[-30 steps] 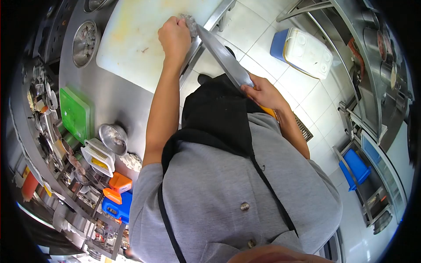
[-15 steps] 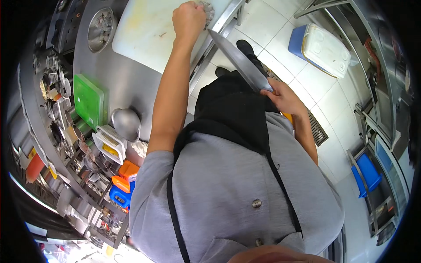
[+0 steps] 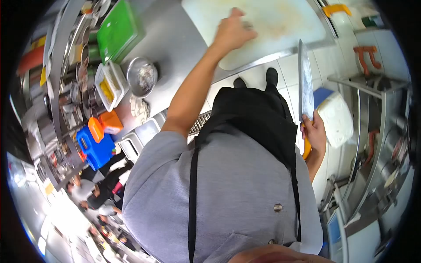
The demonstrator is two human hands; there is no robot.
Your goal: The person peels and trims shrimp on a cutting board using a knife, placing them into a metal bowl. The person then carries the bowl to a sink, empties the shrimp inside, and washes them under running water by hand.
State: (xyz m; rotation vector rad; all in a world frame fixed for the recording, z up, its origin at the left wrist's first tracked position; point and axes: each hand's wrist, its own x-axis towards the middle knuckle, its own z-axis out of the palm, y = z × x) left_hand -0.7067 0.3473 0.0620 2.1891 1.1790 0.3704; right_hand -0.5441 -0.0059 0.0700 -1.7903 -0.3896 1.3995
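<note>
My right hand is wrapped round the yellow handle of a large kitchen knife. The broad blade points up and away from me, beyond the front edge of the counter. Over the white cutting board is my left hand, with its fingers apart. A small greyish patch shows between those fingers, too blurred to identify. Faint yellow and brown stains mark the board. Left of it, a metal bowl holds grey-white food pieces whose kind I cannot make out.
A green-lidded box, a white basket and a crumpled cloth are on the steel counter. A blue jug is farther left. On the floor at right stands a white-lidded cooler. People are in the background.
The view has swung, shifting the board right. My left hand has opened from a fist beside a grey pile. The knife now points more upright. The bowl beside the basket looked empty; now it holds pieces.
</note>
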